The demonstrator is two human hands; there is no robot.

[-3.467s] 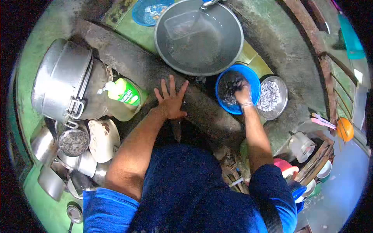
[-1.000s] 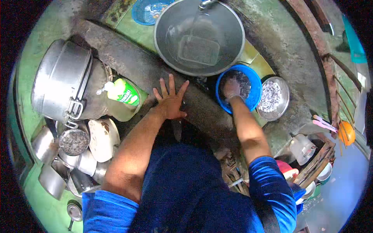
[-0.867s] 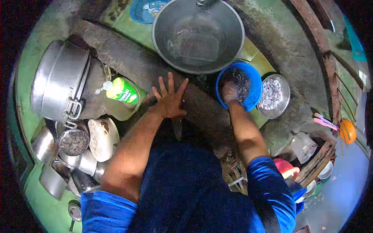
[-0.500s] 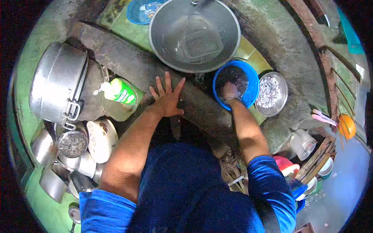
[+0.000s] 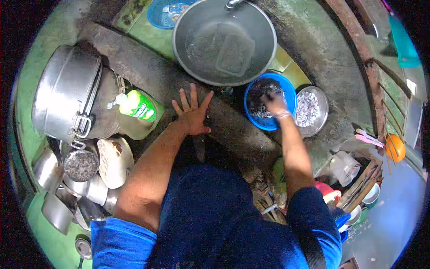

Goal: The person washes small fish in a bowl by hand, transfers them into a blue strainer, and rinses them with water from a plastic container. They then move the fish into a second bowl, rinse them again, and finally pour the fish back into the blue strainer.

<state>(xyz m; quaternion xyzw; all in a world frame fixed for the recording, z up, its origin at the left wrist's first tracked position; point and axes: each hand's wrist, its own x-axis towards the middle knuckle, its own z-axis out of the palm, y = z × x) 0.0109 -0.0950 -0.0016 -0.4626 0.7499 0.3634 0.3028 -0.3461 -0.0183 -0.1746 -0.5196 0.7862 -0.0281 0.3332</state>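
Observation:
My left hand (image 5: 192, 114) lies flat with fingers spread on the concrete ledge (image 5: 148, 71), holding nothing. Inside a blue basin (image 5: 291, 92) of dark liquid is my right hand (image 5: 275, 104), its fingers smeared by motion; I cannot tell whether they grip anything. Pale, silvery bits show near the basin's lower edge. Right beside it, a round metal bowl (image 5: 326, 107) holds many small silvery pieces that look like little fish. A big grey basin (image 5: 188, 58), with water and a clear plastic container (image 5: 235, 54) in it, sits just above both hands.
A tap (image 5: 234, 3) hangs over the grey basin. To the left are a large metal pot (image 5: 62, 94), a dish-soap pouch (image 5: 139, 107) and piled cookware (image 5: 94, 188). At right lie firewood sticks (image 5: 365, 186), a clear pitcher (image 5: 345, 168) and an orange ball-like item (image 5: 395, 148).
My right hand has shifted slightly right and up within the blue basin. The clear container in the grey basin has drifted right and turned. My left hand stays put.

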